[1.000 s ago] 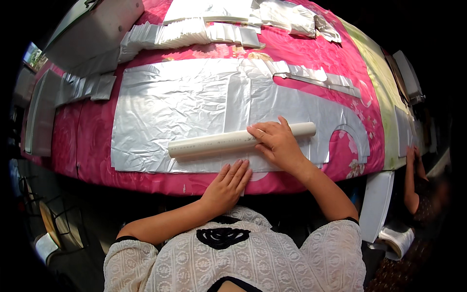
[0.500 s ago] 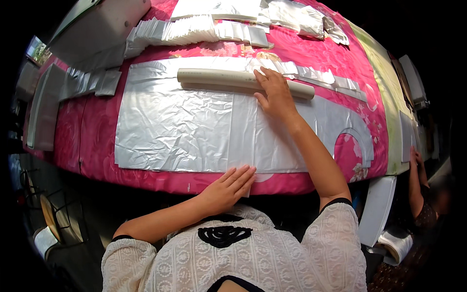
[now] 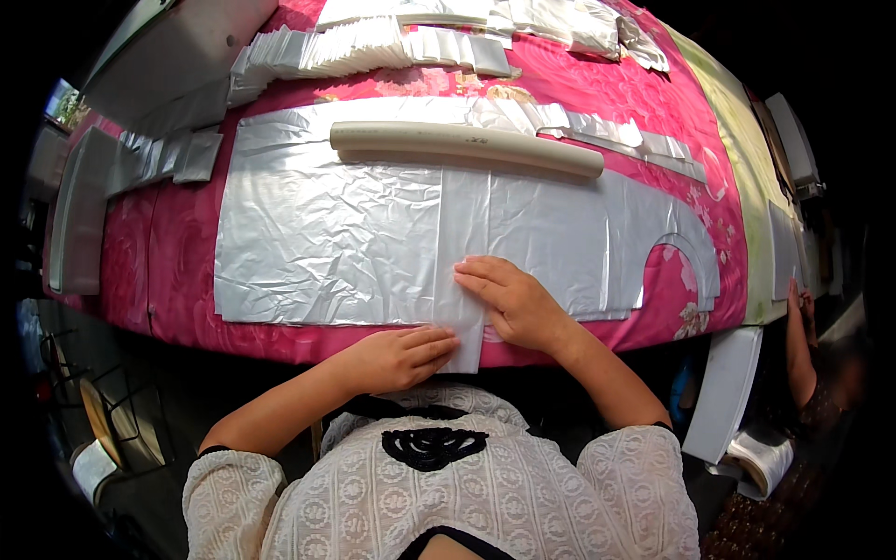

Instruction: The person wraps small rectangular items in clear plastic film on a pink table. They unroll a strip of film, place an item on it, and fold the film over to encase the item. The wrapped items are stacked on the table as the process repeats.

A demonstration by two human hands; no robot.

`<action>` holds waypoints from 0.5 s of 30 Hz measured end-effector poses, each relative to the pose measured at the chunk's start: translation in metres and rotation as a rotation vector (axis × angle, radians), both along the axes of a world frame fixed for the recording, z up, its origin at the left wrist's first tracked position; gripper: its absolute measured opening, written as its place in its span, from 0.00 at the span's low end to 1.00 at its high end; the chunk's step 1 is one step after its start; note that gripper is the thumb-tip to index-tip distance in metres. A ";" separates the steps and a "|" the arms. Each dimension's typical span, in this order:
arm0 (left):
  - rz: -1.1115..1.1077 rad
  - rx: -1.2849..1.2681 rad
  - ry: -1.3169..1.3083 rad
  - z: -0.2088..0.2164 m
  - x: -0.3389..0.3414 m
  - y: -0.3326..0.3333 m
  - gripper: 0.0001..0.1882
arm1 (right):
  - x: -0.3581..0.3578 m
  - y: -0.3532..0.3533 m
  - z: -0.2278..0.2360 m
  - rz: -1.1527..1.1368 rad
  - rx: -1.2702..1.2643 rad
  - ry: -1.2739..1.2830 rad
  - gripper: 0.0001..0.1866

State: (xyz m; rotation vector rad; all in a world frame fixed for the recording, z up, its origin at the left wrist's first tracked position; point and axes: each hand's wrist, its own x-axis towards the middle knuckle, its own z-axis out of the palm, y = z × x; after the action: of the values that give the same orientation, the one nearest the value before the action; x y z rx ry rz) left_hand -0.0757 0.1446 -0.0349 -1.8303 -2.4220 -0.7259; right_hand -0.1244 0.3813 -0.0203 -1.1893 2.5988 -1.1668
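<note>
A flat stack of silvery-white plastic bags (image 3: 327, 233) lies on the pink cloth, its cut-out handle end to the right. A narrow translucent plastic strip (image 3: 467, 350) runs across its middle and hangs past the near edge. My left hand (image 3: 401, 358) is at the strip's left edge, fingers closed together on it; the thumb is hidden. Fingers stretched out, my right hand (image 3: 518, 303) lies on the strip just above and to the right, holding nothing. Farther back, a long cream plastic pipe (image 3: 467, 147) rests across the stack, untouched.
Folded plastic packs stand in a long row (image 3: 327, 51) at the back. More folded pieces (image 3: 621, 135) lie behind the pipe. A pale box (image 3: 79, 215) stands at the left edge. On the far right, another person's arm (image 3: 800, 359) reaches toward the table's greenish cloth (image 3: 723, 121).
My right hand has left the pipe and come down toward me onto the strip. My left hand has shifted slightly left, its fingers curling in. The pipe stays on the stack.
</note>
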 end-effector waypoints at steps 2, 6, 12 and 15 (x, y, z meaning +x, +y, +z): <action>0.014 0.063 -0.035 0.001 -0.001 0.000 0.17 | 0.000 0.000 0.001 0.000 0.011 0.023 0.25; 0.133 0.317 -0.246 0.010 -0.004 0.000 0.19 | 0.001 -0.001 -0.002 -0.006 0.024 0.079 0.23; 0.232 0.186 -0.134 0.021 -0.024 0.001 0.26 | 0.006 -0.009 -0.006 -0.141 -0.001 0.178 0.19; 0.393 0.036 -0.044 0.013 -0.032 0.009 0.27 | 0.007 -0.010 -0.008 -0.171 -0.008 0.197 0.17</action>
State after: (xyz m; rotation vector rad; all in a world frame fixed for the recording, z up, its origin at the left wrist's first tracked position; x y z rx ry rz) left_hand -0.1079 0.1539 -0.0218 -1.2743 -2.6545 -0.7704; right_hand -0.1178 0.3713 -0.0287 -1.1578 2.8951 -1.1416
